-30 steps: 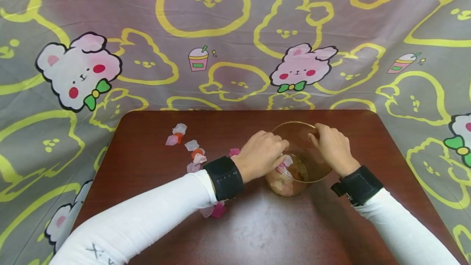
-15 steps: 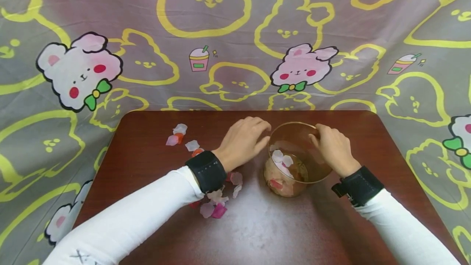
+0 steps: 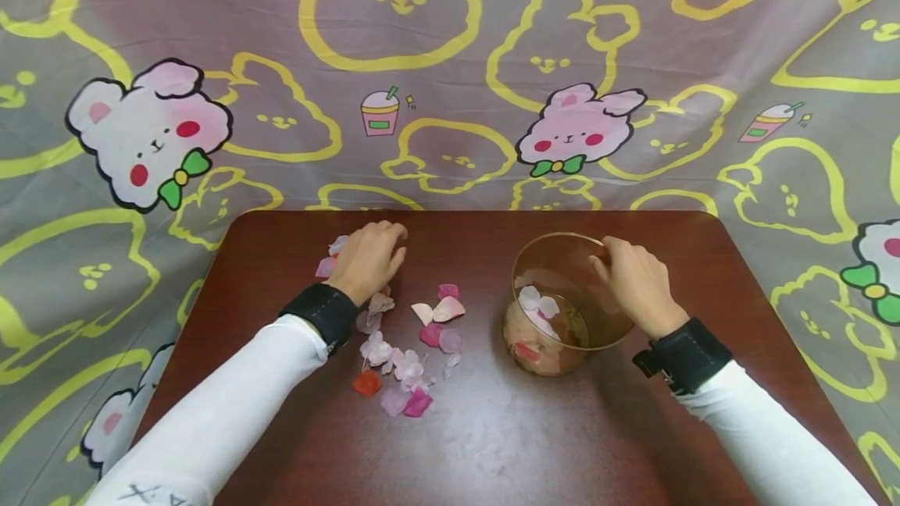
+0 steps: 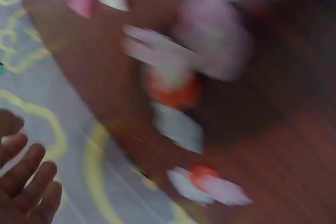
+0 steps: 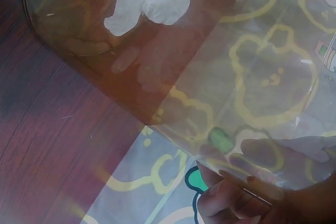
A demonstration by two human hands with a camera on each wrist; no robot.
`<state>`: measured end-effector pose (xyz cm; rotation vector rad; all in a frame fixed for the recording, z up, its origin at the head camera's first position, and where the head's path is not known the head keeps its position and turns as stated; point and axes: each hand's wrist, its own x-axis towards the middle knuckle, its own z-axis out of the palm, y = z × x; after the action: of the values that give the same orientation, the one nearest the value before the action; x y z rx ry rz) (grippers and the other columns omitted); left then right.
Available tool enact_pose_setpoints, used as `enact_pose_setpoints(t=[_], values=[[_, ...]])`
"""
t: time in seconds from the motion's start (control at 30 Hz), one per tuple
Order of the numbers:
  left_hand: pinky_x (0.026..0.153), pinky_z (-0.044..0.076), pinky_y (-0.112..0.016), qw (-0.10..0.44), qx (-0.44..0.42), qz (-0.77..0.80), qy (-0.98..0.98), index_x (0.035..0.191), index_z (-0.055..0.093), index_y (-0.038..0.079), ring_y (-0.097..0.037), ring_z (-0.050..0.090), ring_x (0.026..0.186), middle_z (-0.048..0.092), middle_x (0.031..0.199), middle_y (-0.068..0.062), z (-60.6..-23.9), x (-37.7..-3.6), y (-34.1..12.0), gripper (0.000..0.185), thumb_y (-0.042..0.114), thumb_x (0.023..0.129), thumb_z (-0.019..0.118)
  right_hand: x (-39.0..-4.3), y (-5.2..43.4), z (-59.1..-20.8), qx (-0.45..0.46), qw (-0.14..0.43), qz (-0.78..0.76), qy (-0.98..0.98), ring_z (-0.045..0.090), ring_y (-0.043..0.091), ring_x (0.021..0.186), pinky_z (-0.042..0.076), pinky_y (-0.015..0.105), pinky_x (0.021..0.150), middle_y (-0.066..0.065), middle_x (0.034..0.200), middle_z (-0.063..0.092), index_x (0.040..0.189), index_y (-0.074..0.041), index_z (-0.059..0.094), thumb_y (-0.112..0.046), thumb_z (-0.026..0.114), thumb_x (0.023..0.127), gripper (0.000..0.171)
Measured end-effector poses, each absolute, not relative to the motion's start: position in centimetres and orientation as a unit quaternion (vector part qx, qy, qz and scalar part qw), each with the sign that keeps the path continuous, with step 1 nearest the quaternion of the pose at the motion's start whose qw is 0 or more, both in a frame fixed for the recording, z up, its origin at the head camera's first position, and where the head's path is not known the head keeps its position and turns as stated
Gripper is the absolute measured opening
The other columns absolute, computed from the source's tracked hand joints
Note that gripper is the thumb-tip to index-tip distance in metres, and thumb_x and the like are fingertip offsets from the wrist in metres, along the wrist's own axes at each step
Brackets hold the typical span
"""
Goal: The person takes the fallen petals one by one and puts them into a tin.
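Observation:
My left hand (image 3: 369, 260) hangs over the far left petals, its fingers relaxed and holding nothing. In the left wrist view its fingers (image 4: 37, 177) are loosely bent, apart from the blurred petals (image 4: 177, 129). My right hand (image 3: 638, 287) grips the right rim of a transparent amber glass jar (image 3: 523, 334), thumb inside and fingers outside. Several white and pink petals (image 3: 537, 307) lie in the jar, and a red one (image 3: 526, 351) shows through its wall. The right wrist view shows white petals (image 5: 165, 4) inside the glass and my right fingers (image 5: 226, 200) pinching its rim.
Loose petals lie left of the jar: a pink and cream group (image 3: 448, 308), a pale cluster (image 3: 408, 365), a red petal (image 3: 367, 383) and a magenta one (image 3: 418, 403). The brown table (image 3: 534, 443) ends at a patterned cloth (image 3: 450, 100) behind.
My left hand was over the jar's mouth, then moved left to the far left petals. Additional petals now show in the jar. My right hand and the jar have stayed put.

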<state>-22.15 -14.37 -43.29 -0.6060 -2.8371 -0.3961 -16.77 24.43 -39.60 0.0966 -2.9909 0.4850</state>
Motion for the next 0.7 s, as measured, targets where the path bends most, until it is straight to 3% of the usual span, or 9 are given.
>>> enact_pose_setpoints(t=[0.3, 0.5, 0.6, 0.7], values=[[0.091, 0.054, -0.055, 0.014, -0.120, -0.125, -0.985, 0.127, 0.062, -0.003, -0.040, 0.065, 0.112, 0.067, 0.124, -0.024, -46.8, -22.1, -20.6, 0.038, 0.013, 0.093, 0.067, -16.8, 24.5, -39.5, 0.032, 0.054, 0.155, -0.986, 0.053, 0.024, 0.058, 0.035, 0.033, 0.048, 0.007, 0.065, 0.056, 0.087, -0.007, 0.061, -0.022, 0.065, 0.098, 0.019], [0.096, 0.052, -0.058, -0.029, -0.081, -0.116, -0.990, 0.129, 0.057, -0.010, -0.044, 0.065, 0.108, 0.065, 0.120, -0.030, -48.1, -21.7, -22.3, 0.045, 0.013, 0.092, 0.070, -16.9, 24.5, -39.5, 0.034, 0.050, 0.155, -0.986, 0.053, 0.024, 0.058, 0.034, 0.033, 0.048, 0.006, 0.065, 0.055, 0.088, -0.007, 0.061, -0.022, 0.065, 0.098, 0.019], [0.095, 0.052, -0.058, -0.027, -0.081, -0.111, -0.990, 0.127, 0.057, -0.011, -0.045, 0.065, 0.104, 0.065, 0.115, -0.031, -48.4, -21.5, -22.7, 0.045, 0.010, 0.091, 0.072, -16.9, 24.4, -39.4, 0.035, 0.050, 0.154, -0.986, 0.053, 0.024, 0.058, 0.034, 0.033, 0.048, 0.007, 0.066, 0.056, 0.087, -0.007, 0.061, -0.022, 0.065, 0.098, 0.019], [0.088, 0.054, -0.058, 0.002, -0.090, -0.117, -0.989, 0.118, 0.061, -0.010, -0.046, 0.067, 0.096, 0.066, 0.104, -0.031, -48.7, -21.3, -23.3, 0.034, 0.004, 0.089, 0.071, -16.9, 24.4, -39.4, 0.035, 0.052, 0.154, -0.986, 0.053, 0.024, 0.058, 0.034, 0.033, 0.047, 0.007, 0.065, 0.055, 0.087, -0.007, 0.060, -0.021, 0.065, 0.098, 0.019]])
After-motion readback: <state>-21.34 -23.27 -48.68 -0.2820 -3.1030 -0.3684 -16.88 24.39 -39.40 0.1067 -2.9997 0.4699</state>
